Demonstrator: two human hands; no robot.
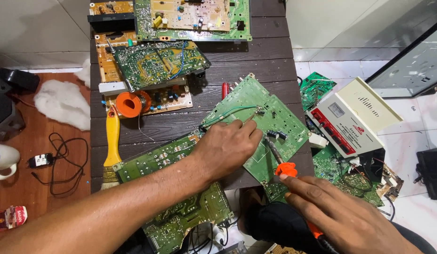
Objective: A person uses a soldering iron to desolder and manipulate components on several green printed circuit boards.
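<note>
Soldering on a green board at the dark slatted table point(270, 49).
Left hand point(228, 148) rests curled on the board point(256, 120), pinching thin solder wire point(249, 121); right hand point(340, 211) grips an orange-handled iron point(280, 162), tip on the board. Around: stacked boards point(157, 61), a yellow-handled brush point(112, 146), orange spool point(130, 104), white box point(352, 117).

Bare dark table point(270, 51) lies behind the green board point(265, 117); stacked circuit boards point(157, 61) crowd its left.

A dark slatted wooden table point(270, 49) carries green circuit boards point(260, 117) and a yellow-handled brush point(112, 146).
</note>
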